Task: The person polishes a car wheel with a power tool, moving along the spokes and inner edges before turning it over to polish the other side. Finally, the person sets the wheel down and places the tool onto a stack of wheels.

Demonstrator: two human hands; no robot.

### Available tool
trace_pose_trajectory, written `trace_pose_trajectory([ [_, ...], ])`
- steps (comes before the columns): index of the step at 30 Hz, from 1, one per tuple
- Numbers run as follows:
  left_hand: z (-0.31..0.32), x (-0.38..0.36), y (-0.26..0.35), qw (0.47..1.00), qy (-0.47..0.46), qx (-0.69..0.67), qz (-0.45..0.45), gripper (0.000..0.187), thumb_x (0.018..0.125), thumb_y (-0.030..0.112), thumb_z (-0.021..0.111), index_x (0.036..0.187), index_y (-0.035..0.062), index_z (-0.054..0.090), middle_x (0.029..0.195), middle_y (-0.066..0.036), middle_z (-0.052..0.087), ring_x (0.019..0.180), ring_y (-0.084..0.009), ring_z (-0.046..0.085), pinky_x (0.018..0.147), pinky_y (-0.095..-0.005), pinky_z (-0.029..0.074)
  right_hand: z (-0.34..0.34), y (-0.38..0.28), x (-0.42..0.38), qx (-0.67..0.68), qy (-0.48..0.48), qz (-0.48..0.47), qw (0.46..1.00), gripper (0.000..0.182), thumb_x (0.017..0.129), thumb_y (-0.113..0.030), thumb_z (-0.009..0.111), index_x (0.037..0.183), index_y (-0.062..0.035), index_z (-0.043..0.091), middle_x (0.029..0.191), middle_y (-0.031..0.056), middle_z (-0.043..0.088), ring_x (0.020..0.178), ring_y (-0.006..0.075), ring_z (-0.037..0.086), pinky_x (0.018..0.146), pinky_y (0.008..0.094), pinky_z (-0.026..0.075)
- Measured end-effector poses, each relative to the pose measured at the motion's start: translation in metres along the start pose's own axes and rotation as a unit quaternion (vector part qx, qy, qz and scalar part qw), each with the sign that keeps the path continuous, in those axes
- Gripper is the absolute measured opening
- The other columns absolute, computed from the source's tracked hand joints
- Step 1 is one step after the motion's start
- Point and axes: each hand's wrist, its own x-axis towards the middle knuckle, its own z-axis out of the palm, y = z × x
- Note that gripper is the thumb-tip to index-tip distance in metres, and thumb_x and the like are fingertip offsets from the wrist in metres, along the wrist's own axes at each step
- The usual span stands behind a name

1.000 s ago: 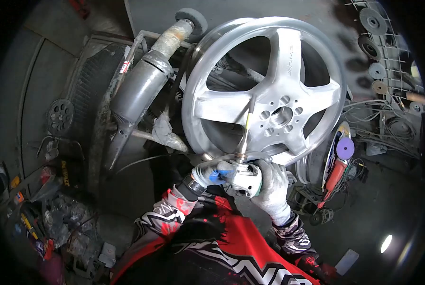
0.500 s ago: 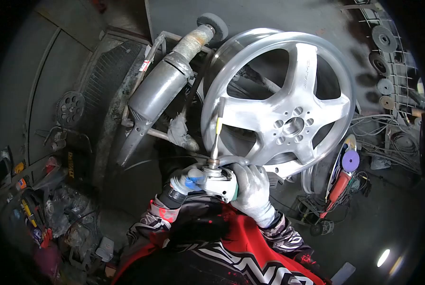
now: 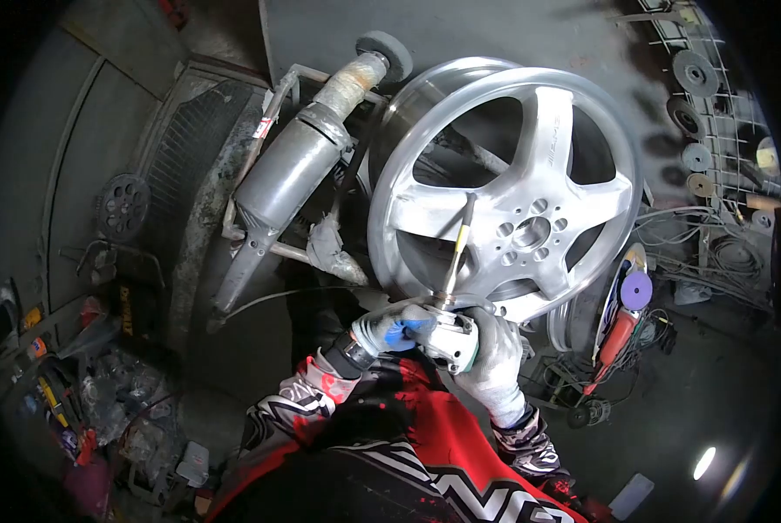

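The left hand (image 3: 393,331) and right hand (image 3: 495,353) were curled closed on the grinder (image 3: 449,338), between their fingers; it looked rigid, fairly heavy, best gripped by its body. Beyond the fingers stood the hard, probably slippery wheel (image 3: 505,197).

Grey wall (image 3: 111,113) left; wire rack (image 3: 729,106) right; dark floor (image 3: 669,410); bright glare (image 3: 704,464).

Power tool (image 3: 451,338) before the wheel (image 3: 517,199), motor (image 3: 291,167) left of it, grinder (image 3: 618,336) right
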Motion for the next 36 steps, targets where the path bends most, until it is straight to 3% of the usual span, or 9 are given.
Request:
trace_pose_trajectory([
  [2,0.094,-0.008,0.063,0.998,0.026,-0.052,-0.027,0.087,0.084,0.026,0.073,0.155,-0.0035,0.033,0.127,-0.014,0.065,0.106,-0.0198,0.068,0.089,-0.0331,0.057,0.008,-0.003,0.002,0.003,0.010,-0.032,0.999,0.058,0.067,-0.023,0.081,0.116,-0.0020,0.059,0.091,0.0130,0.063,0.083,0.0333,0.061,0.077,0.0455,0.045],
  [7,0.056,-0.054,0.062,0.996,0.066,-0.019,-0.048,0.089,0.081,0.024,0.077,0.153,-0.0049,0.034,0.123,-0.016,0.066,0.103,-0.0235,0.069,0.090,-0.0376,0.057,0.017,-0.026,0.013,0.031,-0.008,-0.054,0.998,0.057,0.066,-0.024,0.081,0.114,-0.0018,0.061,0.092,0.0151,0.064,0.082,0.0343,0.062,0.075,0.0452,0.046],
  [9,0.122,-0.056,0.100,0.993,0.061,-0.092,-0.029,0.084,0.082,0.027,0.079,0.149,-0.0051,0.039,0.122,-0.017,0.066,0.104,-0.0242,0.069,0.092,-0.0388,0.057,0.014,-0.037,0.020,0.044,-0.014,-0.044,0.998,0.055,0.066,-0.020,0.082,0.113,-0.0018,0.060,0.093,0.0162,0.065,0.083,0.0364,0.062,0.076,0.0455,0.047],
  [18,0.128,-0.082,0.117,0.988,0.065,-0.137,0.017,0.066,0.093,0.035,0.066,0.141,-0.0070,0.049,0.131,-0.017,0.063,0.115,-0.0282,0.066,0.102,-0.0430,0.051,0.001,-0.058,0.033,0.108,-0.038,-0.013,0.993,0.060,0.067,-0.022,0.082,0.117,0.0006,0.059,0.094,0.0160,0.065,0.083,0.0319,0.064,0.076,0.0436,0.049],
  [19,0.126,-0.083,0.123,0.983,0.181,0.030,-0.011,0.068,0.090,0.042,0.064,0.137,-0.0062,0.051,0.125,-0.018,0.064,0.115,-0.0316,0.065,0.104,-0.0484,0.051,0.002,-0.058,0.035,0.123,-0.030,-0.006,0.992,0.059,0.068,-0.021,0.082,0.117,0.0012,0.059,0.095,0.0173,0.066,0.085,0.0330,0.065,0.077,0.0442,0.050],
  [24,0.130,-0.069,0.145,0.985,0.155,-0.067,-0.041,0.076,0.084,0.044,0.067,0.138,-0.0068,0.049,0.126,-0.018,0.064,0.114,-0.0281,0.065,0.102,-0.0434,0.052,0.003,-0.060,0.043,0.139,0.002,0.011,0.990,0.057,0.071,-0.021,0.081,0.118,0.0024,0.058,0.096,0.0207,0.067,0.086,0.0355,0.068,0.080,0.0447,0.053],
  [26,0.136,-0.074,0.141,0.987,0.033,-0.157,-0.012,0.064,0.094,0.040,0.062,0.137,-0.0067,0.051,0.130,-0.020,0.063,0.119,-0.0317,0.065,0.106,-0.0487,0.050,0.000,-0.065,0.041,0.147,0.016,0.014,0.989,0.055,0.071,-0.021,0.080,0.116,0.0015,0.059,0.091,0.0169,0.066,0.080,0.0331,0.066,0.074,0.0442,0.051],
  [28,0.143,-0.092,0.140,0.973,0.124,-0.187,-0.051,0.059,0.097,0.037,0.056,0.139,-0.0045,0.050,0.129,-0.018,0.063,0.122,-0.0319,0.062,0.107,-0.0488,0.048,-0.006,-0.071,0.036,0.159,-0.009,0.011,0.987,0.052,0.071,-0.021,0.080,0.113,-0.0001,0.059,0.085,0.0124,0.062,0.074,0.0302,0.063,0.068,0.0433,0.048],
  [36,0.150,-0.084,0.174,0.991,0.072,-0.105,-0.051,0.055,0.099,0.033,0.047,0.139,-0.0036,0.050,0.134,-0.019,0.061,0.122,-0.0282,0.062,0.107,-0.0438,0.050,0.006,-0.080,0.045,0.175,0.031,0.053,0.983,0.051,0.072,-0.024,0.079,0.113,-0.0008,0.060,0.080,0.0104,0.059,0.069,0.0282,0.061,0.065,0.0416,0.045],
])
